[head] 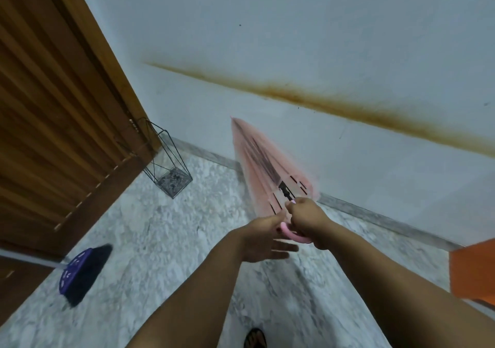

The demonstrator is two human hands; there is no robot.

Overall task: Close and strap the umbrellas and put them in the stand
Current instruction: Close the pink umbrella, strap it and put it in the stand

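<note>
Right hand [308,217] clamped round the curved pink handle [293,234] of a pink umbrella [263,168], canopy collapsed but loose and blurred, tip pointing up toward the white wall [294,39]. Left hand [263,236] just beside the handle, fingers spread and holding nothing. Wire stand [167,160] upright on the marble floor [160,227] in the corner by the wooden door [53,106]; purple broom [80,272] near the floor's left edge.

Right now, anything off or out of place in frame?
Yes: a long rusty-brown stain streaks diagonally across the pale wall. A purple broom lies across the floor near the door. The pink umbrella is motion-blurred, canopy loose and unstrapped; the wire stand is empty.
</note>
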